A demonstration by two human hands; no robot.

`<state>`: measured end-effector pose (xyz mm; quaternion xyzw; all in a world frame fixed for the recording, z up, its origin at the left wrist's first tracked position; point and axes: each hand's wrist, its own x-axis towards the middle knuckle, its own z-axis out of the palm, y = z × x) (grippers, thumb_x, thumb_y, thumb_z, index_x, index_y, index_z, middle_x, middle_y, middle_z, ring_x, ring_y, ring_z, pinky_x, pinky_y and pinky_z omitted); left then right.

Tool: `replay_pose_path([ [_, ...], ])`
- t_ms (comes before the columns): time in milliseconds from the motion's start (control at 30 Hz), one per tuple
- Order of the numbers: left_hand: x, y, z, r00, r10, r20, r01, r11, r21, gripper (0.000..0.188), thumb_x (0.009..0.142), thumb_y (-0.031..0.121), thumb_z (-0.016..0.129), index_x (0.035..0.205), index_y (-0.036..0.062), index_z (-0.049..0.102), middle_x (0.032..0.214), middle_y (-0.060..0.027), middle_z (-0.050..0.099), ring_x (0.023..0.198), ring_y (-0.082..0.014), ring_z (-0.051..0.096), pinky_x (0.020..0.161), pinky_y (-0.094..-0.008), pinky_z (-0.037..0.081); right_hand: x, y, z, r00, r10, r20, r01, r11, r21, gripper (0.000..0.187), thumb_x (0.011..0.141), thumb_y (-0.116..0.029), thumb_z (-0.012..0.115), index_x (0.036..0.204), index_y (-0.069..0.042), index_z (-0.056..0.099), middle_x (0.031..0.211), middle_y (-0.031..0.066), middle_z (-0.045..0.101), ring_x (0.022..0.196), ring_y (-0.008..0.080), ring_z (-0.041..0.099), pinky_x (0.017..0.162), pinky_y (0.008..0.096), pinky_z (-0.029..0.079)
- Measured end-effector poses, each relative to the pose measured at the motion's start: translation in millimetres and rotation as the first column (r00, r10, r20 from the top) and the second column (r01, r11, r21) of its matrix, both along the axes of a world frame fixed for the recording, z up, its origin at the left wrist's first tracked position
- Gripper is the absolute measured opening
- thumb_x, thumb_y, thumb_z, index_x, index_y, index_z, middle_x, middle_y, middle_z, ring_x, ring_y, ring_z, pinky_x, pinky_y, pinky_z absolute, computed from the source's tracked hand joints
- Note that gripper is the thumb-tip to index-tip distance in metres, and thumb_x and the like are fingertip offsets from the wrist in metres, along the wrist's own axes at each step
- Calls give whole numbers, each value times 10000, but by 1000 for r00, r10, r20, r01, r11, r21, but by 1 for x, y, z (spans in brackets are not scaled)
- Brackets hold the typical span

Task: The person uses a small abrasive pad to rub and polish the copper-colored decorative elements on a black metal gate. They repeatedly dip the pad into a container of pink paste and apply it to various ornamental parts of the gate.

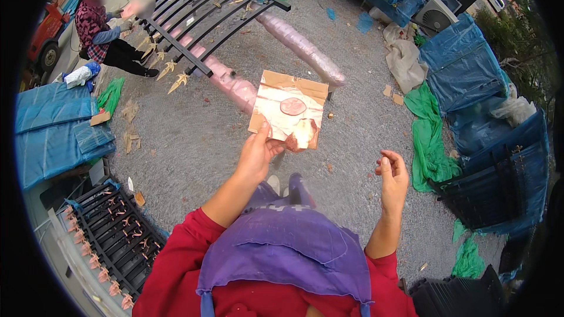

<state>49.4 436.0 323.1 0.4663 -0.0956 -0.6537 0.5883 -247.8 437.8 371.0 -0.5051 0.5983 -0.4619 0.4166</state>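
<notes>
My left hand point(258, 151) grips a square of cardboard point(270, 97) by its near left edge, thumb on top. A pale sheet covers much of the cardboard, with a round reddish-brown paint patch point(292, 106) near the middle. On its near edge lies a pale, ragged piece point(304, 133) with brown-stained edges; whether it is sponge or cloth I cannot tell. My right hand point(392, 179) is raised to the right, apart from the cardboard. Its fingers are loosely bent, with reddish stains at the tips, and nothing shows in them.
Ahead, a black metal fence panel point(202, 14) with gold-coloured spear tips rests on plastic-wrapped supports point(302, 50). A person point(103, 29) stands at its left end. Another panel point(120, 235) with pinkish tips lies lower left. Blue-wrapped stacks point(464, 64) and green netting point(429, 135) line the right.
</notes>
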Motion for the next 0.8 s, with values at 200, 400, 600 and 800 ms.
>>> replay_pose_path([
  [200, -16, -36, -3, 992, -121, -37, 121, 993, -9, 322, 977, 355, 462, 1098, 63, 523, 970, -39, 627, 824, -114, 589, 681, -265, 474, 46, -19, 20, 955, 95, -282, -132, 985, -114, 178, 834, 5, 608, 1002, -19, 662, 918, 54, 608, 804, 128, 556, 720, 251, 454],
  [400, -56, -73, -6, 972, -236, -8, 236, 972, -9, 319, 973, 368, 467, 1058, 69, 541, 955, -43, 634, 832, -120, 591, 677, -265, 479, 38, -59, 23, 754, 96, -650, -367, 882, -295, 232, 753, 14, 650, 963, -76, 681, 915, 42, 607, 871, 244, 517, 773, 328, 433],
  [600, -118, -125, -8, 943, -332, 31, 333, 943, -23, 326, 976, 359, 461, 1057, 55, 546, 960, -54, 635, 845, -129, 593, 673, -271, 482, -16, -115, 7, 610, 133, -781, -520, 811, -268, 320, 721, -23, 675, 1031, -100, 656, 1052, 13, 601, 958, 269, 505, 822, 381, 404],
  [800, -213, -187, -16, 947, -319, 38, 319, 948, 2, 334, 982, 349, 446, 1083, 47, 544, 976, -61, 639, 833, -134, 599, 662, -272, 481, -107, -183, -1, 579, 173, -797, -565, 790, -238, 399, 672, -59, 707, 1060, -110, 633, 1058, 8, 589, 982, 265, 508, 854, 400, 377],
])
